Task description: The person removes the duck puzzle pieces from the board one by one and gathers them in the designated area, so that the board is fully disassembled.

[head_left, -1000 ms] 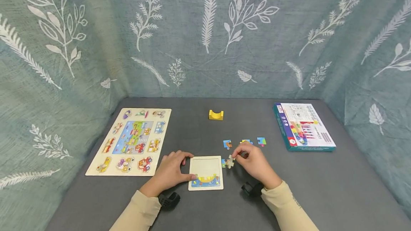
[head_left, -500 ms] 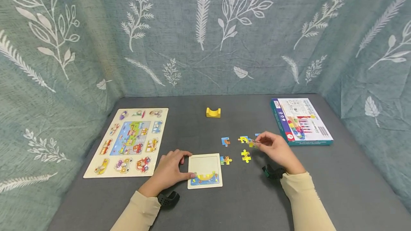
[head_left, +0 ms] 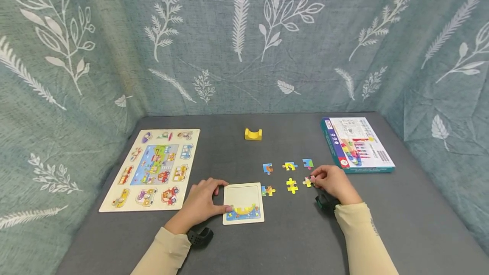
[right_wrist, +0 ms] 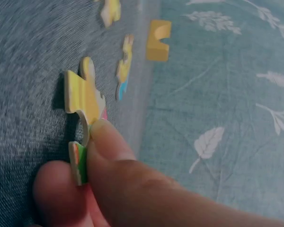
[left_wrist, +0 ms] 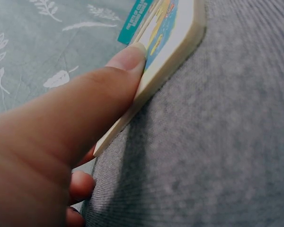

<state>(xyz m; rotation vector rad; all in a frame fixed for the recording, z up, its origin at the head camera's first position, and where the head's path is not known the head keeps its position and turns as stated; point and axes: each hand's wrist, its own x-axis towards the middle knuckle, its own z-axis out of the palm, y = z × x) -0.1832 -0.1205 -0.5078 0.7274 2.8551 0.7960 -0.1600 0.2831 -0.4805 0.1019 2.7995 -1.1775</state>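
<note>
My left hand [head_left: 204, 200] holds the left side of a small wooden puzzle tray [head_left: 242, 185], its thumb on the edge and its index finger at the far left corner. A boat-like yellow and blue picture fills the tray's near part. In the left wrist view the thumb [left_wrist: 128, 59] lies over the pale tray rim [left_wrist: 173, 66]. My right hand [head_left: 335, 183] pinches a yellow, green and pink jigsaw piece [right_wrist: 85, 97] between thumb and fingers, low over the table. Beside it lie a yellow piece [head_left: 292, 186] and another yellow piece [head_left: 290, 166].
More pieces lie around: a blue-green piece [head_left: 307, 163], a blue-orange piece [head_left: 268, 168], and pieces [head_left: 270, 191] against the tray's right side. A yellow notched block [head_left: 253, 134] stands behind. A vehicle puzzle board [head_left: 108, 200] lies left, a boxed set [head_left: 372, 145] at back right.
My right hand has moved right from beside the tray, leaving a yellow piece on the table, then slightly nearer with another piece. The left hand stays on the tray.
</note>
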